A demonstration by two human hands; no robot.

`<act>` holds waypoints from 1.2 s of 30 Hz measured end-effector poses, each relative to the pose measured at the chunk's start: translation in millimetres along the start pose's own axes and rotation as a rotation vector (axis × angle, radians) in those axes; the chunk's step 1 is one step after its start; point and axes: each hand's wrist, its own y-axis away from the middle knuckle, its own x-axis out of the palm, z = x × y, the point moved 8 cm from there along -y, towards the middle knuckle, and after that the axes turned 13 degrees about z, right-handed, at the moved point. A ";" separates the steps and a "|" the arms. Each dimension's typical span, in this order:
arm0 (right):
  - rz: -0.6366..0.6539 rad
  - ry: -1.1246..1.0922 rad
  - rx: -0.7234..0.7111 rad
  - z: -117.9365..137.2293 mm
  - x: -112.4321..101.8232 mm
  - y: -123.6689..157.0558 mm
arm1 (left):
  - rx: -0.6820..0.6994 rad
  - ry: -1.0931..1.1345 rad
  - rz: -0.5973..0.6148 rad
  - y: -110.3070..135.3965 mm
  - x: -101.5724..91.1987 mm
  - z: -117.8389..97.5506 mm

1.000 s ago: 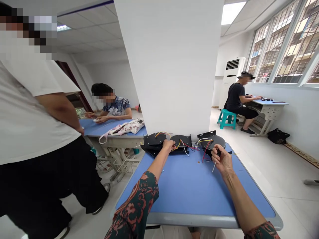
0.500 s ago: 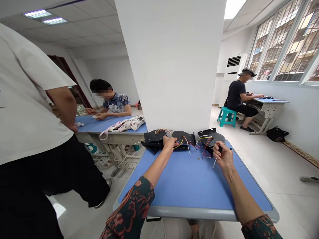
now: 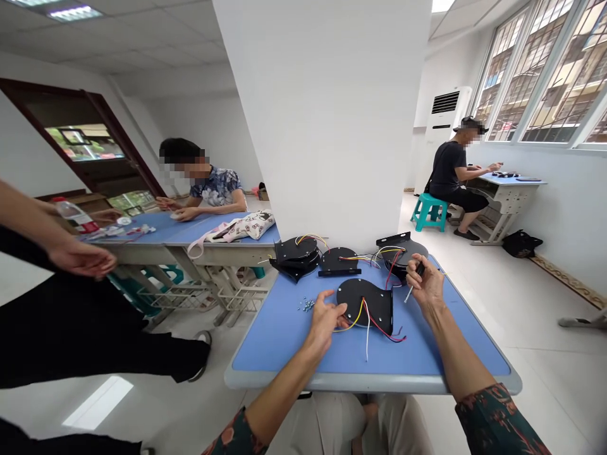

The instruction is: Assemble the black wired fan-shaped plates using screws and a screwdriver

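Fingers (image 3: 340, 309) of the left hand (image 3: 324, 321) pinch a black housing (image 3: 375, 298); the right hand (image 3: 428, 287) clasps a screwdriver (image 3: 408, 294).

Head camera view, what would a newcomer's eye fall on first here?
Probably the black housing with its coloured wires, gripped by the left hand over the middle of the blue table. Next, the right hand, to the right of it, holding what looks like a screwdriver. Behind them, a broad white pillar rises beyond the table's far edge.

Dark green, red-flowered sleeves (image 3: 500, 422); pale beige trousers (image 3: 332, 424)
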 end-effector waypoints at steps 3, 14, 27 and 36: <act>0.012 0.019 -0.037 3.0 4.3 0.7 | -0.006 0.008 0.022 0.0 4.5 12.5; 0.124 0.283 -0.112 -6.6 41.4 6.1 | -0.179 -0.389 0.201 -1.5 6.9 25.8; 0.122 0.448 -0.203 -14.1 47.2 8.1 | 0.172 -0.829 0.374 0.9 51.7 -40.4; 0.110 0.464 -0.176 -25.9 40.5 4.7 | 0.368 -0.451 0.525 -89.2 111.3 -41.1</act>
